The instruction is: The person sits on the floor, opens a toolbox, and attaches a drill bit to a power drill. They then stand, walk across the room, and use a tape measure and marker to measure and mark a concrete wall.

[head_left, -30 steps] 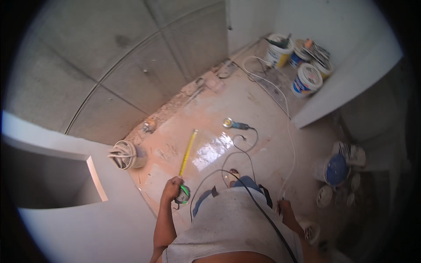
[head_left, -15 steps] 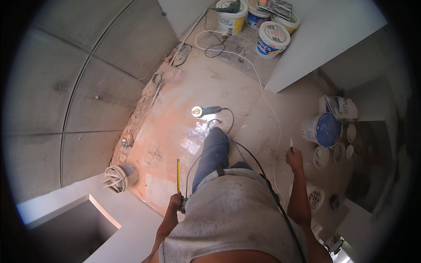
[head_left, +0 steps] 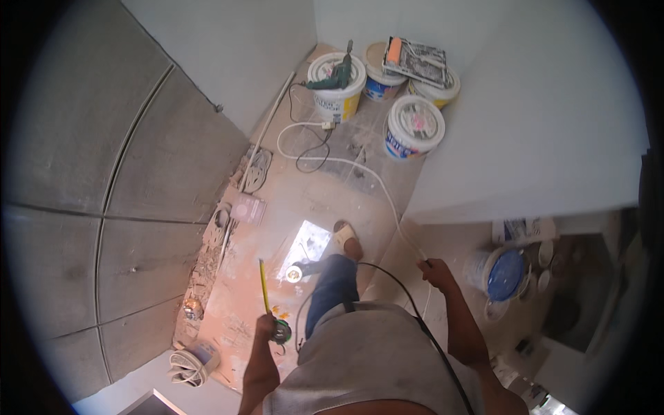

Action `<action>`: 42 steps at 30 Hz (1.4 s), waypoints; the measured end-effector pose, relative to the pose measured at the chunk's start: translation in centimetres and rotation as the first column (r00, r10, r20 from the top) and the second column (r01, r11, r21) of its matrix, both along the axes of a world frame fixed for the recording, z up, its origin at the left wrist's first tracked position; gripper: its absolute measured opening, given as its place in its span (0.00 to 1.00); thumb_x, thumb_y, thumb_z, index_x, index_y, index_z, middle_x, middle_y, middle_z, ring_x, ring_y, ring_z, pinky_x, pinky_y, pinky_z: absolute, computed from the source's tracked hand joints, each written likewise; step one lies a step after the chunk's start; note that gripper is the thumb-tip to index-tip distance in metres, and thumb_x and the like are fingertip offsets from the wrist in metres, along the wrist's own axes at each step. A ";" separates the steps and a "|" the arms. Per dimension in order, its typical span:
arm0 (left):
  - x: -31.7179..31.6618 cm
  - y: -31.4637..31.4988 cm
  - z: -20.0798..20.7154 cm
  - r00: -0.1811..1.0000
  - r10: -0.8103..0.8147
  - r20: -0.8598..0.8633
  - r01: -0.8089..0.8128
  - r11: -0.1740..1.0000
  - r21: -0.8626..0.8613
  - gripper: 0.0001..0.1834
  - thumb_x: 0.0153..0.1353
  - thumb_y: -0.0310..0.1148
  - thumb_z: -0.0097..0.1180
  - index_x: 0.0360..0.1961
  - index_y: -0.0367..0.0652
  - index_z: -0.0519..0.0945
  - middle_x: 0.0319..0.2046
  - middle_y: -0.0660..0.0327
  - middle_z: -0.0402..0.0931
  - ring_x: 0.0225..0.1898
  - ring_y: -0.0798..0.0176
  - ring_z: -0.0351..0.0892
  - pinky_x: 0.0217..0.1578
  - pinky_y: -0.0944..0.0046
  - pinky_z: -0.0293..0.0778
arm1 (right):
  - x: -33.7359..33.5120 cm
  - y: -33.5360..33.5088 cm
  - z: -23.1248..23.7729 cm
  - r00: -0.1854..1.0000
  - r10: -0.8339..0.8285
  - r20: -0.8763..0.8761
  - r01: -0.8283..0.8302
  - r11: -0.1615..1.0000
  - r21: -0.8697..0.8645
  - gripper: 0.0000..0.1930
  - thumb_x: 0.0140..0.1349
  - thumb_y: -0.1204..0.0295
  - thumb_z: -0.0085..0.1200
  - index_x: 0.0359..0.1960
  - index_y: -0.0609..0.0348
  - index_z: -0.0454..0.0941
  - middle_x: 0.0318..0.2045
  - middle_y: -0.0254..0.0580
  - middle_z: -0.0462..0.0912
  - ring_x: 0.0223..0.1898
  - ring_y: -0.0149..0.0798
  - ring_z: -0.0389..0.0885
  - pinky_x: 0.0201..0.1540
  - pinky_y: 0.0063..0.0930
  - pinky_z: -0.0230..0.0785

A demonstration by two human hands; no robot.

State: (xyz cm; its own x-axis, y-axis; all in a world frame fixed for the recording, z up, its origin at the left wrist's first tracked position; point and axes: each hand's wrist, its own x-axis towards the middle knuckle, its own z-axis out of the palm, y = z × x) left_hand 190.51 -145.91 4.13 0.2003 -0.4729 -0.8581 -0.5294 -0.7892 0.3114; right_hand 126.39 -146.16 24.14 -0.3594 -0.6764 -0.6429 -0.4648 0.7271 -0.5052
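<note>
At far left I see a grey wall [head_left: 55,270] of big flat panels split by dark grooves, coarse rubble [head_left: 207,270] crumbled along its foot. A dusty round bucket [head_left: 202,360] stands nearby. The left hand [head_left: 265,325] is wrapped around a rounded black-and-green tape measure [head_left: 281,332], its stiff yellow blade reaching out over the dusty floor [head_left: 242,252]. Just right, I make out a round-headed power tool [head_left: 294,274]. The right hand [head_left: 437,273] is curled about a small dark thing [head_left: 427,263], too tiny for me to identify. Farther right sits a blue-topped tub [head_left: 507,274].
</note>
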 end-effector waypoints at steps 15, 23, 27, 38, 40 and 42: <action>-19.7 -40.2 21.1 0.988 -0.149 0.033 0.146 0.860 -0.488 0.26 0.75 0.49 0.48 0.35 0.34 0.83 0.22 0.60 0.77 0.25 0.66 0.74 0.29 0.61 0.72 | -12.9 -41.8 3.3 0.846 -0.320 0.427 0.456 0.849 -0.268 0.18 0.64 0.58 0.64 0.28 0.61 0.79 0.12 0.26 0.66 0.10 0.24 0.59 0.14 0.25 0.49; -23.2 -37.2 20.5 0.980 0.173 0.094 -0.153 0.970 -0.189 0.28 0.76 0.51 0.45 0.33 0.36 0.82 0.21 0.59 0.77 0.21 0.64 0.76 0.23 0.60 0.72 | -21.7 -71.9 -6.4 0.672 -0.305 0.674 0.476 0.876 -0.078 0.15 0.63 0.60 0.65 0.30 0.60 0.80 0.14 0.28 0.68 0.11 0.25 0.57 0.15 0.27 0.46; -28.0 -35.9 22.1 0.905 -0.308 0.292 0.315 0.949 0.025 0.18 0.69 0.42 0.53 0.32 0.37 0.83 0.26 0.52 0.80 0.29 0.55 0.83 0.30 0.56 0.78 | -23.9 -85.6 -16.4 0.623 -0.413 0.665 0.536 0.844 0.022 0.15 0.60 0.60 0.67 0.29 0.59 0.80 0.14 0.28 0.66 0.12 0.26 0.60 0.15 0.28 0.50; -39.2 -44.4 31.2 0.860 0.483 0.164 -0.507 0.844 0.174 0.17 0.70 0.43 0.54 0.36 0.38 0.82 0.28 0.54 0.82 0.30 0.58 0.83 0.30 0.59 0.78 | -26.6 -108.0 -31.4 0.672 -0.477 0.566 0.548 0.835 0.053 0.10 0.58 0.64 0.69 0.33 0.54 0.81 0.23 0.34 0.77 0.22 0.33 0.74 0.21 0.35 0.64; -40.0 -44.7 31.4 0.834 0.527 0.162 -0.550 0.815 0.181 0.17 0.71 0.43 0.54 0.37 0.38 0.82 0.28 0.55 0.82 0.30 0.59 0.83 0.30 0.60 0.78 | -26.0 -109.0 -31.9 0.680 -0.521 0.517 0.556 0.825 0.100 0.10 0.59 0.64 0.69 0.35 0.53 0.82 0.25 0.35 0.78 0.24 0.32 0.75 0.23 0.35 0.66; -41.1 -44.6 32.1 0.805 0.572 0.156 -0.592 0.783 0.188 0.17 0.71 0.43 0.54 0.38 0.38 0.81 0.29 0.55 0.82 0.31 0.59 0.83 0.30 0.60 0.78 | -25.4 -109.3 -32.0 0.718 -0.538 0.442 0.553 0.826 0.107 0.10 0.59 0.65 0.68 0.37 0.53 0.82 0.26 0.35 0.78 0.24 0.32 0.75 0.24 0.35 0.67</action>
State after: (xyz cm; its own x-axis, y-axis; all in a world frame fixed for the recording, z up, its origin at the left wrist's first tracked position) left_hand 149.37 -190.48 36.20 0.4536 -0.0468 -0.8900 0.0367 -0.9968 0.0711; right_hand 100.96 -255.49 -7.86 -0.3603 -0.4737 -0.8036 0.2824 0.7656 -0.5780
